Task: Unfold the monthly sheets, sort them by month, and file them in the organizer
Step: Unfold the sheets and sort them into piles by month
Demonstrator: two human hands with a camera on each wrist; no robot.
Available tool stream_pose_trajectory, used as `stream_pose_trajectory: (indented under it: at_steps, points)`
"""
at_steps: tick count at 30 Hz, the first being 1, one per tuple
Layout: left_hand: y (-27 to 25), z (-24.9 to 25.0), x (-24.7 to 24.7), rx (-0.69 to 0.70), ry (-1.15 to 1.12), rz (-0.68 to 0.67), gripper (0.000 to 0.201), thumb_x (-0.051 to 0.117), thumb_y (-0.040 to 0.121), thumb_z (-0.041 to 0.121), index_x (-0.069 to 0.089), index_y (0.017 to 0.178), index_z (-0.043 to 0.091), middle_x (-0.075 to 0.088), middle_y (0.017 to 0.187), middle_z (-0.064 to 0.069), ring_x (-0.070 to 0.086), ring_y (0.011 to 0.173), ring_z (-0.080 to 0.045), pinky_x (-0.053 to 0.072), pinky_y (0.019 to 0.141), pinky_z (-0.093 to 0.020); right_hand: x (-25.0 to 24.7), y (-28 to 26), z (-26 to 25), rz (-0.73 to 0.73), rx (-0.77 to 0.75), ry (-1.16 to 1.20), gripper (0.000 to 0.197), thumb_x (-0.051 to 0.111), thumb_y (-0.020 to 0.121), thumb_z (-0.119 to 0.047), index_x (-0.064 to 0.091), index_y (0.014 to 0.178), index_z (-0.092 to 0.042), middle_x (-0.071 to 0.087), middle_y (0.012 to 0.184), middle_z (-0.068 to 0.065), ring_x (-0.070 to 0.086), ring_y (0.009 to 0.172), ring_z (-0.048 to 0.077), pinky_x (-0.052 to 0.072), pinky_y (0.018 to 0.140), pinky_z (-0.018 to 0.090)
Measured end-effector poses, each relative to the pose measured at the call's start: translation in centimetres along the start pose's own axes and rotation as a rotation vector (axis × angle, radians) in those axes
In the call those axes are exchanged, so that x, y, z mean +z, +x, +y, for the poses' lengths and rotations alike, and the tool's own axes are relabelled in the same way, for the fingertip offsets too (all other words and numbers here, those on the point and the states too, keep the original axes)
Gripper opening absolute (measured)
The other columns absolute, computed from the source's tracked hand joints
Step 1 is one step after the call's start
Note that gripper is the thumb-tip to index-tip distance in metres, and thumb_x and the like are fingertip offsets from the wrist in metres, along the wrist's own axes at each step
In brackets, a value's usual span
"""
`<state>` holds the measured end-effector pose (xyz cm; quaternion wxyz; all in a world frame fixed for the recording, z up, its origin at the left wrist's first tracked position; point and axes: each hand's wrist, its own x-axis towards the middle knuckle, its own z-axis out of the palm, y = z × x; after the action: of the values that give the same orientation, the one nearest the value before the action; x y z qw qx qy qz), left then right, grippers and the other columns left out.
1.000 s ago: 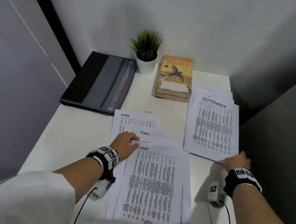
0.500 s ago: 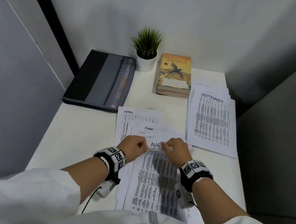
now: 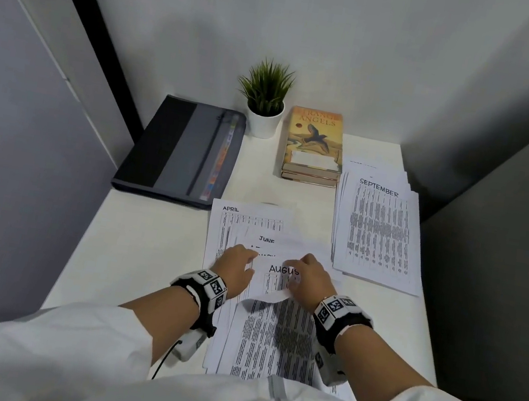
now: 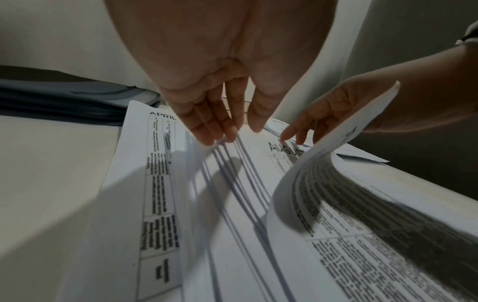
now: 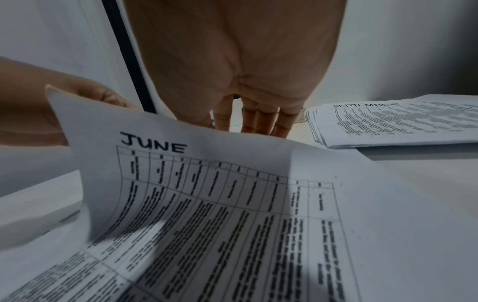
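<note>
The near stack of monthly sheets lies in front of me, with an APRIL sheet sticking out at its far left. The top JUNE sheet curls up and back toward me, baring an AUGUST sheet under it. My right hand has straight fingers under the curled edge, touching the AUGUST sheet. My left hand rests its straight fingertips on the fanned left edges of the stack. A SEPTEMBER pile lies flat to the right. The closed grey organizer sits at the far left.
A small potted plant and a pile of books stand along the back wall. Walls close in the white table on the left, back and right. Bare tabletop lies left of the stack.
My right hand came over from the SEPTEMBER pile to the near stack. The JUNE sheet's top edge, flat a second ago, is peeled back and the AUGUST heading shows.
</note>
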<state>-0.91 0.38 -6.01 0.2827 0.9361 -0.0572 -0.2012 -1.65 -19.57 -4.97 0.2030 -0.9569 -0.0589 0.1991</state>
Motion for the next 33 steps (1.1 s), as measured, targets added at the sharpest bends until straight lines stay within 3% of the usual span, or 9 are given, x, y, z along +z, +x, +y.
stream_pose_trajectory:
  at_steps: [3, 8, 12, 16, 19, 22, 27, 31, 33]
  points:
    - [0.2, 0.0, 0.2, 0.013, -0.054, 0.014, 0.034, 0.055, 0.094, 0.018, 0.056, 0.128, 0.013, 0.053, 0.124, -0.005, 0.053, 0.116, -0.018, 0.041, 0.103, -0.034, 0.2, 0.1, 0.1, 0.018, 0.009, 0.016, 0.037, 0.054, 0.090, -0.016, 0.056, 0.126, -0.023, 0.047, 0.119, 0.006, 0.053, 0.104, 0.025, 0.047, 0.086, 0.036]
    - [0.3, 0.2, 0.1, 0.037, -0.105, 0.022, 0.005, 0.058, 0.089, 0.020, 0.062, 0.092, 0.021, 0.057, 0.104, 0.000, 0.060, 0.096, -0.017, 0.049, 0.087, -0.032, 0.4, 0.5, 0.2, 0.009, 0.012, 0.005, 0.036, 0.056, 0.086, -0.009, 0.060, 0.121, -0.020, 0.046, 0.120, 0.005, 0.047, 0.112, 0.023, 0.044, 0.088, 0.032]
    - [0.5, 0.6, 0.0, 0.027, -0.166, 0.014, 0.006, 0.060, 0.087, 0.018, 0.065, 0.085, 0.015, 0.057, 0.107, 0.000, 0.058, 0.099, -0.018, 0.047, 0.088, -0.031, 0.6, 1.0, 0.2, 0.020, -0.002, 0.010, 0.040, 0.058, 0.084, -0.010, 0.056, 0.123, -0.018, 0.047, 0.124, 0.003, 0.043, 0.114, 0.024, 0.044, 0.090, 0.035]
    - [0.5, 0.7, 0.1, 0.022, -0.217, 0.011, 0.006, 0.060, 0.085, 0.015, 0.065, 0.084, 0.013, 0.056, 0.114, -0.002, 0.055, 0.105, -0.018, 0.043, 0.090, -0.028, 0.4, 1.3, 0.3, 0.051, -0.052, -0.171, 0.020, 0.060, 0.083, -0.020, 0.061, 0.102, -0.016, 0.054, 0.112, 0.001, 0.042, 0.108, 0.025, 0.039, 0.084, 0.033]
    - [0.6, 0.4, 0.1, 0.010, -0.257, 0.049, 0.014, 0.055, 0.088, 0.009, 0.068, 0.092, 0.012, 0.055, 0.115, -0.004, 0.055, 0.107, -0.017, 0.044, 0.095, -0.031, 0.3, 1.0, 0.1, 0.026, -0.091, -0.207, 0.006, 0.060, 0.078, -0.017, 0.057, 0.084, -0.020, 0.058, 0.092, -0.002, 0.046, 0.097, 0.021, 0.032, 0.078, 0.032]
    - [0.8, -0.3, 0.0, 0.040, -0.230, 0.059, 0.024, 0.055, 0.089, 0.004, 0.064, 0.110, 0.011, 0.055, 0.117, -0.004, 0.056, 0.108, -0.015, 0.043, 0.100, -0.030, 0.3, 0.5, -0.2, -0.034, -0.115, -0.153, 0.013, 0.053, 0.077, -0.008, 0.050, 0.076, -0.021, 0.056, 0.077, -0.002, 0.050, 0.079, 0.023, 0.030, 0.070, 0.031]
    - [1.4, -0.1, 0.0, 0.013, -0.263, 0.062, 0.022, 0.060, 0.090, 0.013, 0.063, 0.111, 0.017, 0.059, 0.102, 0.001, 0.054, 0.092, -0.011, 0.046, 0.085, -0.026, 0.8, -0.4, -0.3, -0.007, -0.183, -0.157, 0.011, 0.055, 0.084, -0.014, 0.059, 0.093, -0.012, 0.057, 0.099, 0.006, 0.052, 0.094, 0.027, 0.039, 0.072, 0.033]
    - [1.7, 0.2, 0.2, -0.008, -0.183, -0.011, 0.015, 0.059, 0.092, 0.017, 0.066, 0.103, 0.011, 0.067, 0.104, -0.005, 0.060, 0.096, -0.021, 0.045, 0.083, -0.027, 1.1, -0.8, -0.2, 0.086, -0.242, -0.162, 0.022, 0.058, 0.083, -0.014, 0.061, 0.104, -0.010, 0.050, 0.124, 0.005, 0.046, 0.110, 0.027, 0.044, 0.081, 0.036]
    - [1.8, 0.1, 0.0, -0.029, -0.199, 0.007, 0.013, 0.061, 0.091, 0.017, 0.066, 0.100, 0.010, 0.066, 0.105, -0.006, 0.060, 0.098, -0.022, 0.045, 0.083, -0.027, 1.1, -0.9, -0.4, 0.115, -0.262, -0.125, 0.019, 0.060, 0.081, -0.013, 0.062, 0.100, -0.009, 0.052, 0.125, 0.005, 0.048, 0.111, 0.027, 0.044, 0.081, 0.035]
